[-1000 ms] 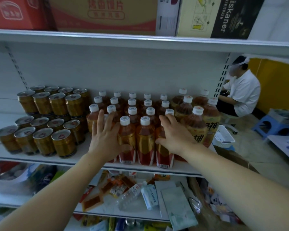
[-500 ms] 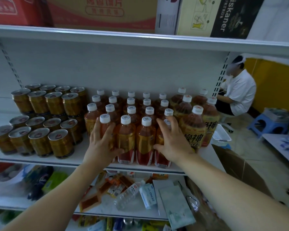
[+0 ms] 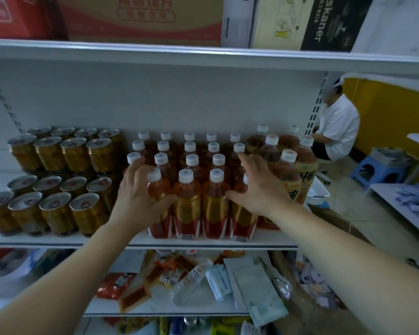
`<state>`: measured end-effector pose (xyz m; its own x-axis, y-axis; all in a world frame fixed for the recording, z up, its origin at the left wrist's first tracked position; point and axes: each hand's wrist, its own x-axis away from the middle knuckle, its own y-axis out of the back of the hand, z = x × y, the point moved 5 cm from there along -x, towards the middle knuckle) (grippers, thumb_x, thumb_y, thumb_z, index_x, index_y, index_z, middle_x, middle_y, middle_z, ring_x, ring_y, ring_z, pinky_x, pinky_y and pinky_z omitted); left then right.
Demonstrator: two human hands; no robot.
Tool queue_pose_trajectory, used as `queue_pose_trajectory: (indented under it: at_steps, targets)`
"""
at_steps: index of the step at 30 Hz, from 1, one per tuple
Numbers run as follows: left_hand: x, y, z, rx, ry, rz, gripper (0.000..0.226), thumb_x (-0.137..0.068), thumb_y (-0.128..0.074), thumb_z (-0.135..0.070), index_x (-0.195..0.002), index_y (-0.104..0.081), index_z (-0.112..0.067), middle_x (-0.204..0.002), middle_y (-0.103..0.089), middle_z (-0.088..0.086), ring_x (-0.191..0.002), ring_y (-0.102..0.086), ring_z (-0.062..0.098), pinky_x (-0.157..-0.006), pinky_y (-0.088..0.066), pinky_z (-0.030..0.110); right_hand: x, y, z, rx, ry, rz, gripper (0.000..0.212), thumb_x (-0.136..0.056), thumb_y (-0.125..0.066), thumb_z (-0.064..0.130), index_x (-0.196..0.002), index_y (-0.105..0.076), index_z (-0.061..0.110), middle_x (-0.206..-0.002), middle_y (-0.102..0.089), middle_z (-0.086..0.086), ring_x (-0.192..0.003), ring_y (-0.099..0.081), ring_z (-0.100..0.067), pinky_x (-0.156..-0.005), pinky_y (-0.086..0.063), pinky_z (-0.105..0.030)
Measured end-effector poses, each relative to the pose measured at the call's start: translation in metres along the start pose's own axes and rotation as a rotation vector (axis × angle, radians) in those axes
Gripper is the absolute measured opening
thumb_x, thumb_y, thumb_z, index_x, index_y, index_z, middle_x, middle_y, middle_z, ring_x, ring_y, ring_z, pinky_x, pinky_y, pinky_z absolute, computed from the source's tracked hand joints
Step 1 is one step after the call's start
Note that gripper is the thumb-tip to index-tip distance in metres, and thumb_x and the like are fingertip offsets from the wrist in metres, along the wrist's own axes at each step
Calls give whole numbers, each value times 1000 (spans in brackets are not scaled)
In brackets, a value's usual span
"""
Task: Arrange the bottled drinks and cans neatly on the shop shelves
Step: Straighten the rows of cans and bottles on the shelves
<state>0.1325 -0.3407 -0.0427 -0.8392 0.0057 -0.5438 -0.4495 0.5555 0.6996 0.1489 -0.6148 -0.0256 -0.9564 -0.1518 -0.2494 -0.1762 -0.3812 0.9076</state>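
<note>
The small tea bottles (image 3: 188,201) stand in a tight block on the shelf (image 3: 58,241), just right of the gold cans (image 3: 58,209). The left hand (image 3: 138,199) lies on the flank nearest the cans, the right hand (image 3: 259,189) on the flank farthest from them. Each grip is apart, fingers spread flat, clamped on nothing. Best to press both palms inward evenly and low, I reckon, so the front row squares up without tipping toward the cans.
</note>
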Motion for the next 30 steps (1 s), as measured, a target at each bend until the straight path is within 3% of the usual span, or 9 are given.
queue_pose_trajectory:
  at_steps: [2,4,7,11,17,21,24,27,30]
  targets:
    - [-15,3,-16,-124,-98,31,81,-72,-68,-57,-136,-35,-21,-152,-24,9,-142,-15,29,-115,-11,54,-9,10,4,44,-27,15,101,-71,-53,75,-150,-7,31,-157,-13,-3,-140,-26,-30,-108,-34,-43]
    - [-28,0,-34,-225,-180,103,84,-72,-51,-72,-141,-33,-27,-155,-22,4,-145,-6,23,-116,-1,51,-16,25,7,132,-14,-16,99,-69,-40,83,-148,-19,27,-153,-26,-6,-138,-26,-30,-108,-30,-44]
    - [-40,-15,-61,-237,-242,235,88,-69,-37,-79,-144,-29,-32,-157,-19,-3,-145,-6,18,-116,1,49,-28,52,0,181,-5,-108,80,-81,-43,73,-143,-35,24,-146,-39,-6,-134,-32,-29,-104,-31,-41]
    - [-49,-44,-98,-221,-226,438,89,-70,-37,-79,-146,-24,-34,-157,-16,-6,-144,-9,18,-116,-4,47,-48,85,-34,217,-36,-124,71,-85,-48,66,-138,-45,20,-140,-46,-9,-128,-40,-31,-101,-37,-43]
    - [-63,-88,-170,-142,-190,518,96,-68,-45,-80,-148,-19,-32,-156,-22,-2,-142,-18,22,-114,-14,46,-77,105,-118,26,-185,40,83,-77,-54,73,-142,-41,22,-141,-47,-14,-121,-50,-34,-96,-46,-42]
    - [-76,-124,-205,-185,-179,654,109,-57,-54,-83,-147,-12,-37,-155,-23,-6,-141,-21,26,-112,-7,60,-81,86,-150,-114,-171,234,92,-68,-75,62,-144,-34,29,-144,-41,-12,-123,-47,-32,-101,-43,-43]
    - [-76,-141,-209,-323,-222,708,109,-56,-58,-80,-145,-14,-38,-155,-22,-9,-142,-17,27,-106,-2,67,-82,72,-158,-38,-100,217,101,-63,-83,53,-144,-29,27,-133,-39,-13,-117,-48,-34,-95,-47,-43]
    - [-77,-143,-210,-367,-227,694,97,-56,-60,-78,-139,-27,-39,-147,-34,-11,-137,-26,27,-105,-11,71,-83,74,-163,-8,7,130,92,-67,-82,48,-141,-32,27,-124,-44,-9,-107,-51,-29,-82,-47,-36]
    - [-77,-142,-209,-323,-202,674,82,-55,-61,-75,-126,-39,-40,-130,-49,-13,-124,-42,25,-100,-32,63,-82,74,-169,-64,66,77,83,-71,-83,37,-138,-35,28,-121,-45,-6,-100,-53,-25,-75,-44,-33]
